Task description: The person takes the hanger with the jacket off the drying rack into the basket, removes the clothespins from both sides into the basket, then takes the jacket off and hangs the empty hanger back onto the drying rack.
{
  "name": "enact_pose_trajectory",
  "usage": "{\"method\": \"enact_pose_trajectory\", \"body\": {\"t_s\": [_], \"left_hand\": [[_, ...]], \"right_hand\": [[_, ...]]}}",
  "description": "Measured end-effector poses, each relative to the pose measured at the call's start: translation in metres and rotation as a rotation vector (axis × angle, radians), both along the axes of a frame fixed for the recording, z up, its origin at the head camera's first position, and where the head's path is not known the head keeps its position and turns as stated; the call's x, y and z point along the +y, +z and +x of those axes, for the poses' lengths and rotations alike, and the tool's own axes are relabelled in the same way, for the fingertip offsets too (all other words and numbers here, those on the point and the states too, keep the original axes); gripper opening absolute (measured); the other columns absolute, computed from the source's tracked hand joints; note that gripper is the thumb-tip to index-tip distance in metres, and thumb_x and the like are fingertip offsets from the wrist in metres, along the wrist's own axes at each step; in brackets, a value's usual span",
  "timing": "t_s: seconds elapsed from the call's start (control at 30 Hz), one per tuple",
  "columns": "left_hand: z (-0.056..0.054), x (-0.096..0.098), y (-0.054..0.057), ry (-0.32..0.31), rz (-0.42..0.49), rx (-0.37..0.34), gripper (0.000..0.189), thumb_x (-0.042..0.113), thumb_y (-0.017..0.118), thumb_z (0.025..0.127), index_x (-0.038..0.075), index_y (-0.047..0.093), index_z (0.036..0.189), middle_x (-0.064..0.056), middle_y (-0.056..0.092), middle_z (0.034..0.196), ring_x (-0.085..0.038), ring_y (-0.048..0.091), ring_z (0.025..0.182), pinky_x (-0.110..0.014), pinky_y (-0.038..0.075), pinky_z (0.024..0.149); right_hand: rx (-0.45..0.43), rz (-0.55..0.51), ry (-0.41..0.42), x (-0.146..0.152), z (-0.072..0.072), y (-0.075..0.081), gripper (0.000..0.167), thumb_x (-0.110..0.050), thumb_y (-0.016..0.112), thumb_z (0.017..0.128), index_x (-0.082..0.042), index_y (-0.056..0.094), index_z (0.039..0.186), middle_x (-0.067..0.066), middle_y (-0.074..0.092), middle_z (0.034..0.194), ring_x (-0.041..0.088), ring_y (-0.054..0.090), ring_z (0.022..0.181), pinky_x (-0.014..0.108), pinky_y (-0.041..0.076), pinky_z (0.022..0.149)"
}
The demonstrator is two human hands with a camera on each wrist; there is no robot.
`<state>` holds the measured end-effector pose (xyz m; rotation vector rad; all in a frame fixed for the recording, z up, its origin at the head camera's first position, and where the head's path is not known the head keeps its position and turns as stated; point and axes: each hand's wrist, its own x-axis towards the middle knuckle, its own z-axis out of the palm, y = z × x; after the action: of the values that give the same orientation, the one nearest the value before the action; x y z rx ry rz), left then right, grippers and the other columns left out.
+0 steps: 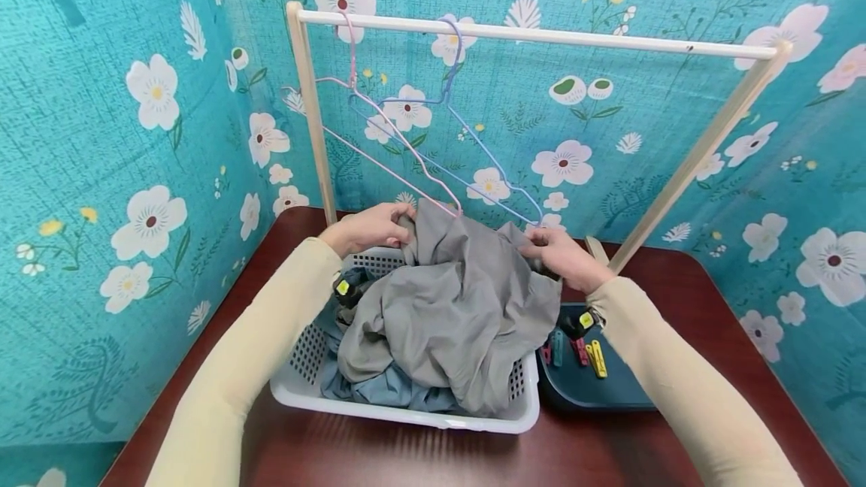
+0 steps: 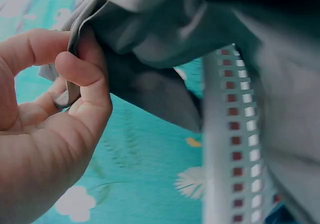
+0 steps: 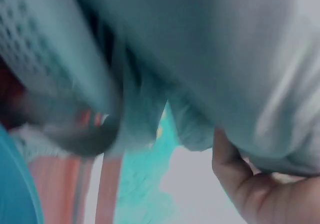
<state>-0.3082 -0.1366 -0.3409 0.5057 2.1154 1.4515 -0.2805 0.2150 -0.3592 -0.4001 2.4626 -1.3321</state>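
Observation:
A crumpled grey garment [image 1: 440, 314] spreads over a white laundry basket [image 1: 406, 418], its upper part lifted between two hands. My left hand [image 1: 375, 228] pinches its upper left edge; in the left wrist view the thumb and fingers [image 2: 85, 79] fold round the cloth edge. On the other side my right hand [image 1: 564, 254] grips the upper right edge, and the right wrist view shows the cloth bunched above the fingers [image 3: 235, 169], partly blurred. Just behind the garment hang a pink hanger [image 1: 413, 149] and a blue hanger [image 1: 483, 149]. The garment's exact kind is hidden by its folds.
A wooden rack with a white rod [image 1: 541, 34] stands behind the basket. Blue-grey clothes [image 1: 399, 389] lie under the garment. To the right, a dark tray [image 1: 609, 397] holds several clothespins [image 1: 597, 359]. A flowered cloth [image 1: 155, 307] hangs round the dark red table [image 1: 325, 457].

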Motion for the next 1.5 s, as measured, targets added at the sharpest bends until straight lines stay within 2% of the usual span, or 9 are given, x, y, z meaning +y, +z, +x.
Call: {"method": "enact_pose_trajectory", "body": {"t_s": [0.13,0.33,0.47,0.63,0.77,0.93,1.2,1.37,1.5], "left_hand": [[0.017,-0.016,0.010,-0.096,-0.081,0.092,0.043,-0.001,0.048,0.088,0.005,0.040,0.130,-0.013,0.040,0.094,-0.025,0.039,0.071,-0.041,0.036,0.071],[0.043,-0.010,0.006,-0.320,-0.355,0.186,0.037,-0.001,0.050,0.088,0.003,0.048,0.125,-0.006,0.046,0.092,-0.017,0.040,0.068,-0.033,0.035,0.066],[0.051,0.009,-0.008,-0.432,-0.521,0.137,0.037,0.008,0.052,0.092,0.008,0.049,0.129,-0.002,0.044,0.086,-0.015,0.041,0.075,-0.031,0.034,0.071],[0.050,0.022,-0.028,-0.457,-0.629,0.075,0.028,0.018,0.050,0.095,0.006,0.057,0.119,-0.001,0.047,0.089,-0.014,0.042,0.079,-0.027,0.034,0.073],[0.042,0.012,-0.032,-0.436,-0.544,0.010,0.023,0.020,0.050,0.095,0.008,0.058,0.113,0.001,0.048,0.092,-0.011,0.042,0.078,-0.026,0.035,0.073],[0.034,-0.010,-0.010,-0.354,-0.434,0.021,0.033,0.010,0.044,0.094,0.005,0.048,0.126,-0.009,0.052,0.112,-0.016,0.049,0.084,-0.032,0.044,0.074],[0.026,-0.021,0.026,-0.010,-0.378,0.094,0.045,0.028,0.039,0.102,0.007,0.035,0.142,-0.019,0.042,0.136,-0.031,0.054,0.107,-0.039,0.050,0.078],[0.018,-0.005,0.014,-0.058,-0.371,-0.027,0.073,0.052,0.049,0.094,0.019,0.017,0.151,-0.014,0.022,0.151,-0.032,0.052,0.116,-0.037,0.053,0.078],[0.011,0.006,-0.007,-0.095,-0.363,-0.079,0.076,0.045,0.054,0.094,0.022,0.011,0.153,-0.011,0.014,0.154,-0.034,0.046,0.123,-0.039,0.050,0.084]], "right_hand": [[0.048,-0.036,0.107,-0.018,0.026,0.011,0.051,-0.034,0.050,0.099,-0.004,0.040,0.140,0.017,0.040,0.140,0.034,0.039,0.127,0.052,0.035,0.098],[0.076,0.151,0.379,-0.045,0.052,0.011,0.064,-0.043,0.053,0.096,-0.015,0.031,0.148,0.007,0.028,0.151,0.026,0.026,0.138,0.049,0.032,0.103],[0.025,0.319,0.519,-0.066,0.052,0.003,0.067,-0.040,0.050,0.097,-0.010,0.022,0.151,0.008,0.023,0.153,0.024,0.022,0.140,0.044,0.027,0.107],[-0.042,0.494,0.592,-0.083,0.046,-0.006,0.067,-0.039,0.046,0.098,-0.012,0.017,0.152,0.005,0.019,0.155,0.019,0.017,0.141,0.038,0.022,0.110],[-0.110,0.462,0.567,-0.079,0.042,-0.002,0.071,-0.048,0.045,0.097,-0.015,0.014,0.153,0.003,0.015,0.156,0.020,0.014,0.142,0.041,0.020,0.110],[-0.140,0.292,0.425,-0.047,0.033,0.011,0.066,-0.053,0.044,0.096,-0.018,0.028,0.150,0.006,0.022,0.154,0.026,0.029,0.137,0.048,0.029,0.105],[-0.021,0.184,0.231,-0.004,0.001,-0.002,0.060,-0.041,0.056,0.095,-0.007,0.040,0.142,0.018,0.039,0.141,0.036,0.040,0.127,0.052,0.036,0.099],[-0.251,0.059,0.150,0.011,-0.013,-0.022,0.073,-0.035,0.055,0.096,-0.004,0.016,0.150,0.026,0.020,0.149,0.043,0.028,0.133,0.056,0.034,0.099],[-0.436,-0.037,0.107,0.014,-0.019,-0.041,0.066,-0.027,0.052,0.097,0.003,0.019,0.145,0.028,0.038,0.137,0.039,0.049,0.118,0.051,0.046,0.089]]}}
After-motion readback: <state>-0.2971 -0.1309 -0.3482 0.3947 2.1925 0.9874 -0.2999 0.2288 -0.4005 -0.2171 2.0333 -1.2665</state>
